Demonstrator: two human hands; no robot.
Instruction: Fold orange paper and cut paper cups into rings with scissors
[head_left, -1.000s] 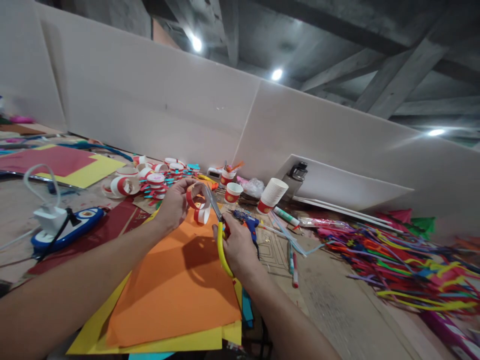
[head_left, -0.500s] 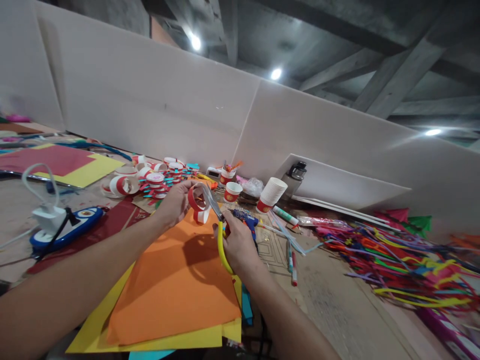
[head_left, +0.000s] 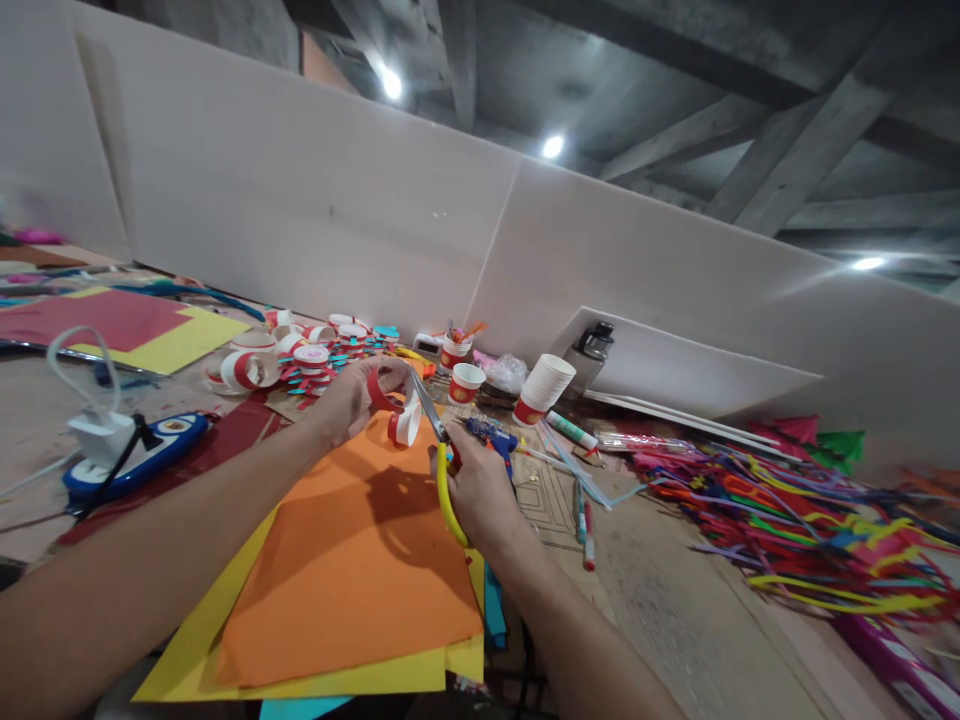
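Note:
My left hand [head_left: 352, 402] is closed on a red and white curled strip of paper cup [head_left: 405, 426], one end of which hangs down in a loop. In my right hand [head_left: 480, 485] is a pair of yellow-handled scissors [head_left: 448, 505], its blades pointing up and left. The blades meet the strip near my left fingertips; how far they are parted is hard to see. Below both hands lie orange sheets [head_left: 352, 590] on top of yellow sheets [head_left: 180, 650].
Cut cup rings [head_left: 251, 368] sit at the back left. A paper cup [head_left: 466, 383] and a stack of cups [head_left: 546, 385] stand behind my right hand, near a glue gun [head_left: 491, 435]. Colourful pipe cleaners [head_left: 810, 530] cover the right side. A power strip [head_left: 172, 440] lies left.
The strip has turned and shifted slightly left in my left hand, its loop opening wider. The scissors have moved only a little along it.

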